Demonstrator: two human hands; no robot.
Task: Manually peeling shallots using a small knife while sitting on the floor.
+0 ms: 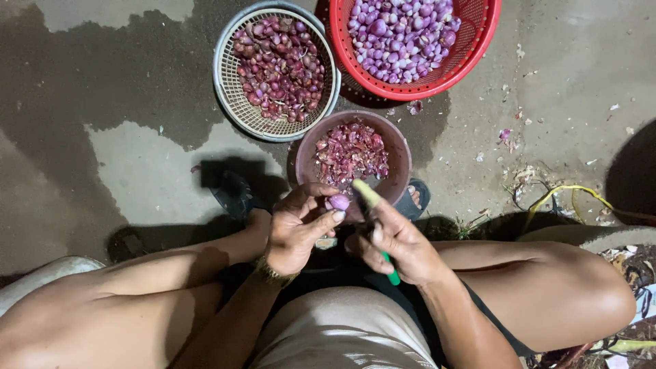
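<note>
My left hand [295, 229] pinches a small purple shallot [338, 202] between thumb and fingers, just over the near rim of a brown bowl [396, 152] filled with reddish peelings. My right hand [396, 247] grips a green-handled knife [372, 205]; its pale blade points up toward the shallot. Both hands hover above my lap, between my bare knees.
A grey woven basket [225, 75] of unpeeled dark red shallots sits at the back left. A red basket [478, 41] of peeled purple shallots sits at the back right. Sandalled feet flank the bowl. Peel scraps and a yellow cord [567, 191] lie on the wet concrete at the right.
</note>
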